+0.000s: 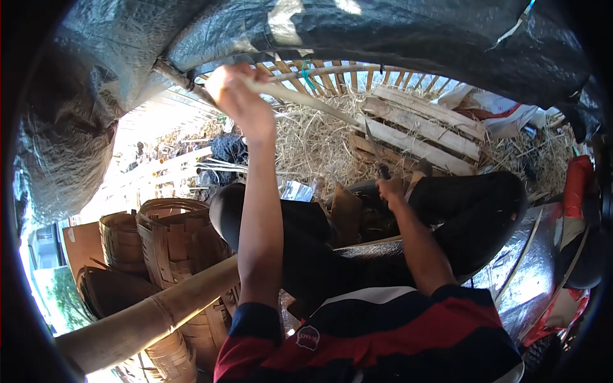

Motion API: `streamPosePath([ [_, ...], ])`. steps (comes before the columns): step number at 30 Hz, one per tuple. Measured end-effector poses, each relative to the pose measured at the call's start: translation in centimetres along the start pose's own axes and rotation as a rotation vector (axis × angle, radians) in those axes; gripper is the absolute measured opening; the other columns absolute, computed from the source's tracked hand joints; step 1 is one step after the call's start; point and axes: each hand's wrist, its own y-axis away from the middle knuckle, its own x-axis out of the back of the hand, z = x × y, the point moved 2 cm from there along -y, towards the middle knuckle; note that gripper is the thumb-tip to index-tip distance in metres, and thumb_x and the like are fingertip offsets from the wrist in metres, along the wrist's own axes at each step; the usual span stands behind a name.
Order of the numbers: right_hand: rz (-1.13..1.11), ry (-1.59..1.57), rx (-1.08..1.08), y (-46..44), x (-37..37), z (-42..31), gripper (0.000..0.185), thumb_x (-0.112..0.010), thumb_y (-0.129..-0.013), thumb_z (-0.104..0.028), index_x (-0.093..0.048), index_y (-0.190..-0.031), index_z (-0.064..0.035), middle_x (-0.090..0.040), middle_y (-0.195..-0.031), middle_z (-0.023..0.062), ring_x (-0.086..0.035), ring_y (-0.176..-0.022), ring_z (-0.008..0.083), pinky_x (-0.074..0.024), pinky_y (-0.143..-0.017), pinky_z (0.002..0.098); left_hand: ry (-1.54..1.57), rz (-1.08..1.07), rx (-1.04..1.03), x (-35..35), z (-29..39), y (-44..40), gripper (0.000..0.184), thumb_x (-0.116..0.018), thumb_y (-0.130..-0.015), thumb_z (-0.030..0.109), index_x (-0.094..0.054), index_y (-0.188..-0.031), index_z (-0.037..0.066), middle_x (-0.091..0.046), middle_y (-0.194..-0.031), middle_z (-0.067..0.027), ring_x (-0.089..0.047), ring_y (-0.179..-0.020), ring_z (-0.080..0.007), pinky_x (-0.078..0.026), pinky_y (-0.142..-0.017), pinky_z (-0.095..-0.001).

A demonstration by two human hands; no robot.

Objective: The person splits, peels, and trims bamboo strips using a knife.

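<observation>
Raised at the upper left, my left hand [241,102] is closed around one end of a pale bamboo strip [300,99]. The strip slants down to the right, its far end near the wooden slats. Lower and to the right, my right hand [391,190] grips the dark handle of a knife [372,142]. The blade points up and its tip lies close to the strip's far end; whether they touch I cannot tell. Both hands are above or beyond my bent legs in dark trousers [472,198].
Woven bamboo baskets [172,236] stand at the left beside a thick bamboo pole [147,322]. Straw and shavings [313,147] cover the ground ahead, with a wooden slatted panel [421,127] on them. A dark tarpaulin [383,32] hangs low overhead. Red plastic [578,182] is at right.
</observation>
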Motion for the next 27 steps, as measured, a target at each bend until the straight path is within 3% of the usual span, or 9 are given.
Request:
streamPosePath([
  [2, 0.006, -0.004, 0.064, 2.8, 0.3, -2.6, 0.023, -0.068, -0.072, -0.017, -0.057, -0.064, 0.0012, -0.056, -0.056, 0.0074, -0.054, -0.048, 0.0179, -0.0418, -0.049, 0.0395, -0.01, -0.185, -0.196, -2.3, -1.3, -0.3, 0.017, -0.042, -0.1, 0.016, -0.047, -0.1, 0.0, -0.055, -0.086, -0.0082, -0.057, -0.072, -0.0158, -0.049, -0.068, -0.0283],
  [3, 0.007, -0.019, 0.114, 4.3, 1.0, -4.5, 0.025, -0.068, -0.073, -0.019, -0.056, -0.064, 0.0002, -0.054, -0.054, 0.006, -0.052, -0.046, 0.0169, -0.0404, -0.048, 0.0377, -0.232, -0.177, -0.114, -3.1, -0.6, -0.5, 0.015, -0.049, -0.097, 0.015, -0.052, -0.096, 0.0, -0.055, -0.087, -0.0072, -0.058, -0.073, -0.0151, -0.048, -0.068, -0.0273],
  [4, 0.011, 0.003, 0.151, 5.4, 1.8, -6.1, 0.025, -0.068, -0.073, -0.019, -0.056, -0.064, 0.0002, -0.054, -0.054, 0.006, -0.052, -0.046, 0.0169, -0.0404, -0.048, 0.0377, -0.395, -0.181, -0.311, -3.1, -2.0, -1.6, 0.017, -0.058, -0.093, 0.016, -0.059, -0.095, 0.0, -0.055, -0.087, -0.0065, -0.059, -0.073, -0.0148, -0.047, -0.065, -0.0258],
  [6, 0.039, -0.054, 0.594, 8.4, 3.6, -9.8, 0.025, -0.068, -0.075, -0.021, -0.054, -0.067, -0.0015, -0.051, -0.054, 0.001, -0.048, -0.046, 0.0131, -0.0371, -0.047, 0.0343, -0.275, -0.272, -0.096, -4.9, 0.0, -2.4, 0.017, -0.066, -0.088, 0.017, -0.066, -0.094, 0.001, -0.058, -0.087, -0.0063, -0.06, -0.072, -0.0143, -0.047, -0.063, -0.0259],
  [8, 0.004, -0.209, 0.701, 12.9, 6.0, -13.3, 0.02, -0.068, -0.078, -0.017, -0.055, -0.075, -0.0027, -0.049, -0.055, -0.0014, -0.046, -0.047, 0.0099, -0.0355, -0.046, 0.0317, -0.162, -0.313, -0.005, -5.6, -1.2, -3.4, 0.022, -0.071, -0.084, 0.017, -0.067, -0.098, 0.001, -0.061, -0.086, -0.0068, -0.059, -0.07, -0.0127, -0.048, -0.063, -0.0261],
  [14, 0.007, -0.282, 1.094, 23.1, 11.6, -21.4, 0.013, -0.066, -0.08, -0.011, -0.06, -0.085, -0.0003, -0.052, -0.058, 0.0025, -0.043, -0.052, 0.0076, -0.0371, -0.049, 0.0273, -0.381, -0.35, -0.227, -9.0, -0.8, -3.8, 0.027, -0.076, -0.074, 0.02, -0.061, -0.073, -0.002, -0.059, -0.067, -0.0082, -0.051, -0.055, -0.0168, -0.043, -0.053, -0.0298],
  [16, 0.203, -0.062, 1.275, 24.9, 12.3, -23.1, 0.016, -0.065, -0.08, -0.011, -0.059, -0.089, 0.0003, -0.051, -0.058, 0.0046, -0.045, -0.052, 0.0083, -0.0386, -0.05, 0.028, -0.378, -0.437, -0.149, -10.0, -0.3, -3.3, 0.026, -0.076, -0.073, 0.019, -0.06, -0.073, -0.002, -0.058, -0.066, -0.0101, -0.05, -0.054, -0.0194, -0.042, -0.053, -0.0313],
  [22, 0.258, -0.067, 1.307, 22.2, 11.4, -24.1, 0.013, -0.064, -0.079, -0.01, -0.059, -0.085, 0.0006, -0.052, -0.058, 0.0068, -0.043, -0.051, 0.0107, -0.0403, -0.051, 0.0299, -0.336, -0.529, -0.059, -11.1, -3.4, -1.1, 0.026, -0.076, -0.078, 0.023, -0.063, -0.082, 0.0, -0.06, -0.063, -0.0145, -0.057, -0.053, -0.0241, -0.046, -0.053, -0.0323],
  [27, 0.29, -0.085, 1.234, 21.0, 11.3, -24.7, 0.015, -0.065, -0.078, -0.011, -0.058, -0.084, 0.0014, -0.049, -0.057, 0.0054, -0.041, -0.052, 0.0101, -0.0393, -0.051, 0.0297, -0.366, -0.497, -0.191, -11.7, -3.2, -1.6, 0.024, -0.074, -0.079, 0.023, -0.063, -0.085, 0.002, -0.061, -0.065, -0.0158, -0.06, -0.057, -0.0283, -0.048, -0.055, -0.0343],
])
